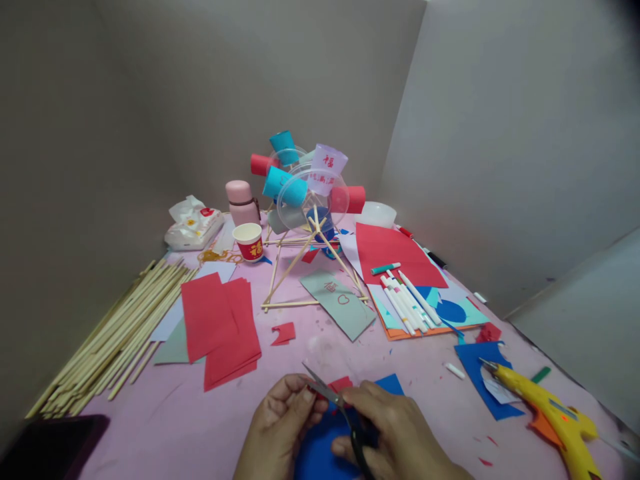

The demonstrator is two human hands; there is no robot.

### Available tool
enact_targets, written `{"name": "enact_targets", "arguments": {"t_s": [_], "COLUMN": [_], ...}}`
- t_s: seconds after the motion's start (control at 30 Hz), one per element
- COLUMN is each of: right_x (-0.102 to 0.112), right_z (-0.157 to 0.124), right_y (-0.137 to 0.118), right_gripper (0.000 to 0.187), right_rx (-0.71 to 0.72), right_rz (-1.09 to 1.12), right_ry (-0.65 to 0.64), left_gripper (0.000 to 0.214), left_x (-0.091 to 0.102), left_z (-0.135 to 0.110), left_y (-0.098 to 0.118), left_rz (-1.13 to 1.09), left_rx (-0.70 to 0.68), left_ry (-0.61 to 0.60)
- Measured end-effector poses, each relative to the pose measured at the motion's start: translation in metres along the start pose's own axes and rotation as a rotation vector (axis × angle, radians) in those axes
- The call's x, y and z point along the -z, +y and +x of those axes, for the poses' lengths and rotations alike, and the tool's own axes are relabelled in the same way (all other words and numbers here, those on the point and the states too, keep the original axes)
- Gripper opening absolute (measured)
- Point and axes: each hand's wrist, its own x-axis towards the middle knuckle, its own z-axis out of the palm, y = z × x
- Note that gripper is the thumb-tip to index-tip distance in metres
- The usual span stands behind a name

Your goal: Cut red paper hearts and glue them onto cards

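Note:
At the bottom middle, my right hand [395, 433] grips black-handled scissors [335, 400], blades pointing up and left. My left hand [280, 423] pinches a small red paper piece [341, 383] at the blades. Both hands rest over a blue paper sheet [320, 453] on the pink table [165, 413].
A stick-and-cup wheel model [305, 200] stands at the back. Red paper sheets [220, 327] and a bundle of wooden sticks [120, 327] lie left. Marker pens [407, 300] on coloured paper lie right, a yellow glue gun [555, 417] at the right edge. A paper cup [249, 241], pink flask [241, 201] and tissue pack [194, 223] sit behind.

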Motion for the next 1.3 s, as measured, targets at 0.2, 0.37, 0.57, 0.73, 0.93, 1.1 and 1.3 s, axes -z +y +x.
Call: {"name": "enact_targets", "arguments": {"t_s": [0.2,0.37,0.57,0.73,0.93,1.1,1.3], "right_x": [0.002,0.004,0.001,-0.001,0.001,0.0,0.019], "right_z": [-0.001,-0.002,-0.002,-0.002,-0.001,0.003,0.011], "right_y": [-0.004,-0.006,-0.002,0.001,0.002,0.0,0.011], "right_gripper": [0.036,0.035,0.033,0.034,0.032,0.027,0.031], "right_rx": [0.003,-0.014,0.011,0.014,0.015,-0.104,-0.157], "right_rz": [0.027,-0.001,0.002,0.004,0.143,0.612,0.283], "right_ry": [-0.011,-0.023,0.001,0.016,0.065,0.183,0.282], "left_gripper": [0.021,0.019,0.023,0.025,0.024,0.025,0.027], "left_x": [-0.002,-0.001,-0.001,0.002,0.001,-0.001,-0.001], "left_z": [-0.001,0.0,-0.002,0.003,0.003,-0.001,0.002], "left_y": [0.0,-0.002,-0.002,-0.002,-0.001,-0.003,-0.005], "left_rz": [0.002,0.009,0.022,0.031,-0.005,-0.024,0.023], "left_rx": [-0.016,-0.023,-0.037,-0.018,0.002,0.003,0.019], "left_ry": [-0.007,-0.018,0.01,0.016,0.035,0.08,0.07]}}
